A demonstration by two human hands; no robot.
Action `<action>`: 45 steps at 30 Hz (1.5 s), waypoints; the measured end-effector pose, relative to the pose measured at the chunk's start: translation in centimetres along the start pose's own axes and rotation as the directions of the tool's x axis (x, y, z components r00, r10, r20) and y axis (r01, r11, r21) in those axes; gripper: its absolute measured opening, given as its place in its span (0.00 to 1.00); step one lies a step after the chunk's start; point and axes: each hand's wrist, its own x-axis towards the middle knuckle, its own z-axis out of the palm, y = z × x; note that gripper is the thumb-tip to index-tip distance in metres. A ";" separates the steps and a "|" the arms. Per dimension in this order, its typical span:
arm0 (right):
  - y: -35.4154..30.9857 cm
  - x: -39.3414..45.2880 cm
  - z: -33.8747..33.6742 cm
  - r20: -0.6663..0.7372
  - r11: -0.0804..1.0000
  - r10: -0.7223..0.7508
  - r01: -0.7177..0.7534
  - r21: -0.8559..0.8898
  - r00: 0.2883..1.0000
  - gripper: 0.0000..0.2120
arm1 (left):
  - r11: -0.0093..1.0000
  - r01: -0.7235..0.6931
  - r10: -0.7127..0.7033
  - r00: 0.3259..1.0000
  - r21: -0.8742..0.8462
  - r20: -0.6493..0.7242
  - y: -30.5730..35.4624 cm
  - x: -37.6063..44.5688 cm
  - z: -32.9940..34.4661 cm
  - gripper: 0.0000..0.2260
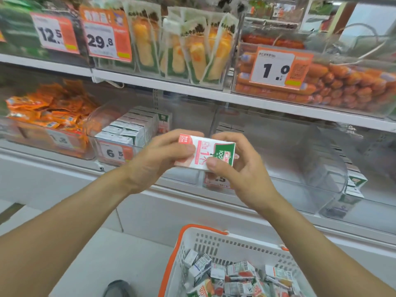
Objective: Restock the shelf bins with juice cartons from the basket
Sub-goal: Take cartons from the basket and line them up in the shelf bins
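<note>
- Both forearms rise from the lower corners of the frame and meet at its centre, in front of the lower shelf.
- The left hand curls round the left end of a juice carton, thumb on the front face, fingers behind.
- The right hand pinches the carton's right end, thumb on the lower front edge, fingers over the top.
- The carton lies level, its printed face toward the camera, above the basket.
- The white, orange-rimmed basket at bottom centre holds loose cartons.
- A clear bin at centre left holds ranked cartons; another bin stands centre right.
</note>
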 end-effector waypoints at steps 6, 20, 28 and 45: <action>0.8 5.3 4.1 -0.034 0.977 -0.104 0.095 -0.192 0.994 0.19 | 0.978 -0.094 0.130 0.973 0.188 -0.192 -0.9 0.7 -5.4 0.24; 9.8 24.2 8.0 0.208 0.323 0.177 0.142 -0.935 0.962 0.31 | 0.379 0.154 0.508 0.790 0.912 -0.344 -10.3 1.8 -14.2 0.18; 14.6 28.6 12.1 0.009 0.495 0.201 -0.093 -0.864 0.980 0.42 | 0.339 0.101 0.593 0.749 0.935 -0.296 -10.5 2.1 -15.3 0.17; 9.0 21.8 13.0 -0.105 0.633 0.088 -0.137 -0.762 0.991 0.26 | 0.284 0.138 0.566 0.775 0.949 -0.282 -10.1 2.1 -15.6 0.18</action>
